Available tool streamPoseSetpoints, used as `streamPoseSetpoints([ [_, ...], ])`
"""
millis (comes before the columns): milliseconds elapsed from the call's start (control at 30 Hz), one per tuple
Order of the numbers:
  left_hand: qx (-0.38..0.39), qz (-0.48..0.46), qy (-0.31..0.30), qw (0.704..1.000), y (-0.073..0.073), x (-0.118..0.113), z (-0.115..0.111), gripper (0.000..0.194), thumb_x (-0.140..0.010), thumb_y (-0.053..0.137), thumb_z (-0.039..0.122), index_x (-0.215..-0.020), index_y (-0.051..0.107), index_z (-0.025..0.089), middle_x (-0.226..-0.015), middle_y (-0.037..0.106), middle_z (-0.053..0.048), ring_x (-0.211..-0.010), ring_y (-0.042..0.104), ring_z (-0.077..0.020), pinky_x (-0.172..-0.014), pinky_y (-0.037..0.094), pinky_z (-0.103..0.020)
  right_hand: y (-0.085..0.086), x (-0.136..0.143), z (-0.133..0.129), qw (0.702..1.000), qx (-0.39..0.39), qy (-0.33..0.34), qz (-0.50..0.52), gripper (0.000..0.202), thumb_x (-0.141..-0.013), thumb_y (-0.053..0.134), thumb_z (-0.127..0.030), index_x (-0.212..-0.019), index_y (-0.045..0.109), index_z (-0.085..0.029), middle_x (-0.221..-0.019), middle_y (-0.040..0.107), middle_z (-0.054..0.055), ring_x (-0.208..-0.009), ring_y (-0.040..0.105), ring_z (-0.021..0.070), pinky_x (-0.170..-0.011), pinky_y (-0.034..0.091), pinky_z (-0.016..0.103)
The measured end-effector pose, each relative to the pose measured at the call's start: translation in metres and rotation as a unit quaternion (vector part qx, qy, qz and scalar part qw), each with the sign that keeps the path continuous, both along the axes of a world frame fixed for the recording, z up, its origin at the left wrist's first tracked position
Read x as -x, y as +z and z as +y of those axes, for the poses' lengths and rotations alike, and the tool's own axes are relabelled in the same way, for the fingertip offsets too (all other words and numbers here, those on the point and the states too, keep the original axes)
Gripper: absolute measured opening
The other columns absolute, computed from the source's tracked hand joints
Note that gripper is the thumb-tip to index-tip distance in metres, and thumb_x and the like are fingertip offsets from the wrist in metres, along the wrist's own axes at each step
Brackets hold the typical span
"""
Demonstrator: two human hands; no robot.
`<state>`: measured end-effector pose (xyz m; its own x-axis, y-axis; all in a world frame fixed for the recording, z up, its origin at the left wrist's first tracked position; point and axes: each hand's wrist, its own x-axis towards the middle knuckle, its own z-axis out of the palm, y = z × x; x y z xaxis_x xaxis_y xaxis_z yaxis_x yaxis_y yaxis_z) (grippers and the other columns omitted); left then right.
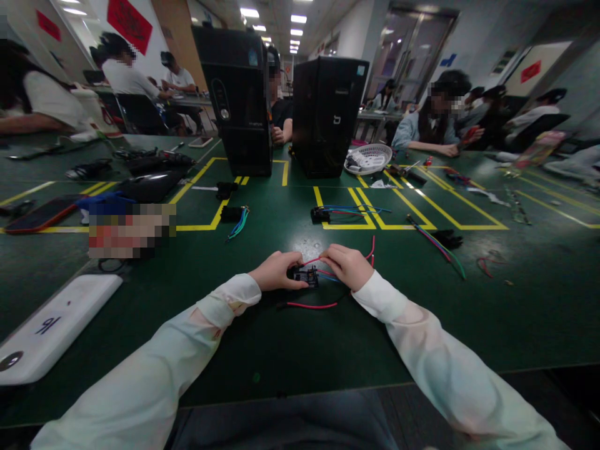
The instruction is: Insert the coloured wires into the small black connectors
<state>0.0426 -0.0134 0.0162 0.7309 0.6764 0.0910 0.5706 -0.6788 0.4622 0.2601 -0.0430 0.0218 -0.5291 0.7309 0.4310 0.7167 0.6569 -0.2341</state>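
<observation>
Thumb and fingers of my left hand [274, 272] are closed on the sides of a small black plastic housing [308, 277], low over the green table. My right hand [347, 267] pinches a thin red wire [311, 261], which runs toward the housing's upper edge; whether it is seated there I cannot tell. Red and blue wires come from the housing's right side and pass beneath my right hand. Nearer to me lies a loose red wire [312, 305] with a dark end. Beyond my hands rest two black parts with coloured wires, one on the left [231, 215] and one on the right [321, 215].
Two black computer towers, left [241, 106] and right [330, 119], stand ahead, with a person behind them. A white basket [368, 159] is beside the right tower. A white device [60, 325] lies at left. More coloured wires [438, 247] lie at right. Other people sit around.
</observation>
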Motion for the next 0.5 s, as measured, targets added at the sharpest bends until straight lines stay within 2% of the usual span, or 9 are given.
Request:
streamPoseSetpoints([
  [133, -0.001, -0.007, 0.003, 1.0, -0.002, -0.001, 0.001, 0.037, -0.066, 0.064, 0.05, -0.08, 0.052, 0.018, -0.074, 0.057, 0.002, -0.067, 0.052, -0.0147, -0.062, 0.033, -0.025, 0.003, 0.0, -0.002, 1.0, -0.014, -0.004, -0.021, 0.023, -0.092, 0.038, -0.027, -0.085, 0.058, -0.017, -0.08, 0.059, 0.006, -0.073, 0.054, 0.0136, -0.066, 0.037, 0.022],
  [300, 0.009, -0.015, -0.003, 1.0, -0.003, 0.0, 0.002, 0.037, -0.067, 0.064, 0.049, -0.084, 0.054, 0.018, -0.077, 0.059, 0.001, -0.07, 0.054, -0.0153, -0.064, 0.034, -0.025, -0.001, -0.006, 0.007, 0.993, 0.097, 0.03, -0.065, 0.017, -0.088, 0.047, -0.023, -0.076, 0.058, -0.017, -0.073, 0.06, 0.003, -0.069, 0.054, 0.012, -0.062, 0.034, 0.021],
  [367, 0.013, -0.016, -0.002, 1.0, -0.003, 0.0, 0.001, 0.037, -0.067, 0.064, 0.049, -0.085, 0.055, 0.018, -0.078, 0.059, 0.001, -0.07, 0.054, -0.0155, -0.064, 0.035, -0.025, -0.002, -0.007, 0.009, 0.99, 0.118, 0.033, -0.066, 0.017, -0.087, 0.048, -0.023, -0.075, 0.058, -0.017, -0.072, 0.06, 0.002, -0.068, 0.054, 0.0117, -0.061, 0.033, 0.02],
  [500, 0.012, -0.013, 0.004, 1.0, -0.002, 0.0, 0.001, 0.038, -0.066, 0.064, 0.05, -0.083, 0.054, 0.018, -0.078, 0.059, 0.001, -0.071, 0.054, -0.0159, -0.065, 0.035, -0.026, -0.001, -0.005, 0.006, 0.995, 0.076, 0.006, -0.059, 0.016, -0.088, 0.045, -0.023, -0.081, 0.058, -0.017, -0.078, 0.06, 0.004, -0.074, 0.055, 0.0128, -0.064, 0.034, 0.021],
])
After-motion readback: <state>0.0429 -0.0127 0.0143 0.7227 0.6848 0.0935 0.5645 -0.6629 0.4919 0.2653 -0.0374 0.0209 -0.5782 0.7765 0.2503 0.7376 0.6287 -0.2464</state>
